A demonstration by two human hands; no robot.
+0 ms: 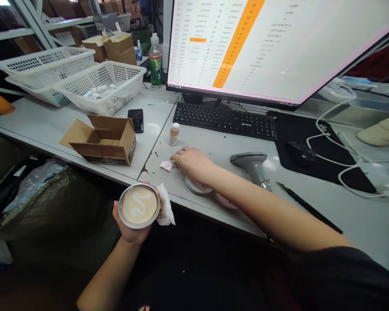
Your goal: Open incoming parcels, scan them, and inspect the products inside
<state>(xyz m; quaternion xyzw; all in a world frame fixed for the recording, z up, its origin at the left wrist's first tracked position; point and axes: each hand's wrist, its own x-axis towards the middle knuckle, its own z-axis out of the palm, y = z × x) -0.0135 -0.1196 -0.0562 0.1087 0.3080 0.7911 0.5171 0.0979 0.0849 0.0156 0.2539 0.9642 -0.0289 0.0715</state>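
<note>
My left hand [132, 233] holds up a round silver-rimmed tub [139, 206] of smooth beige filling marked with a white squiggle. A crumpled white packet [165, 207] with faint print sticks out beside the tub, against the fingers of the same hand. Over the desk, my right hand [192, 163] has its fingers bent down at the edge of a small white packet [166, 165] with red print; the fingertips are partly hidden. Beneath its wrist lie a round lid [197, 186] and a second disc [226, 201], both partly covered. A small white-capped bottle [174, 134] stands just behind.
An open cardboard box [106, 151] and a phone [136, 121] lie left, before white baskets [116, 101]. A green bottle [155, 65], monitor [246, 47] and keyboard [225, 119] are behind. Right are a barcode scanner [251, 166], black pen-like tool [307, 207], mouse [300, 153] and white cables [327, 134].
</note>
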